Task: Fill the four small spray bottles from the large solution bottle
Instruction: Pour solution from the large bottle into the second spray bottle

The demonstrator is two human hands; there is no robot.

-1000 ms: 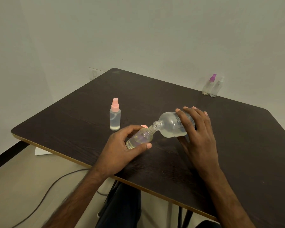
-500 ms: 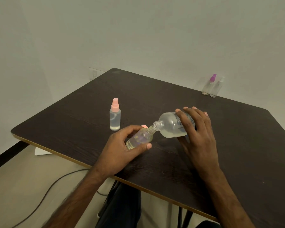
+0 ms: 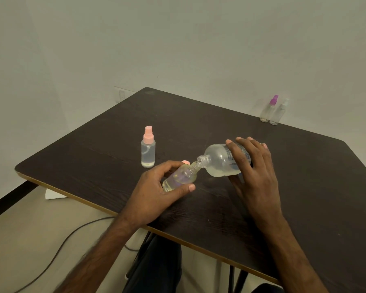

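The left hand (image 3: 154,193) grips an uncapped small spray bottle (image 3: 179,179), thumb below and fingers curled over it, holding it tilted with the neck up and to the right. The right hand (image 3: 256,176) wraps around the large solution bottle (image 3: 216,163), tipped nearly flat so its open mouth meets the small bottle's neck; pale liquid lies in both. A pink cap (image 3: 185,162) shows just behind the left fingers. A pink-capped spray bottle (image 3: 148,150) stands upright near the left, holding liquid. A purple-capped bottle (image 3: 267,109) and a white-capped bottle (image 3: 280,112) stand side by side at the far edge against the wall, well apart from the hands. The dark table (image 3: 315,187) lies bare to the right; its near edge runs just under the left wrist.
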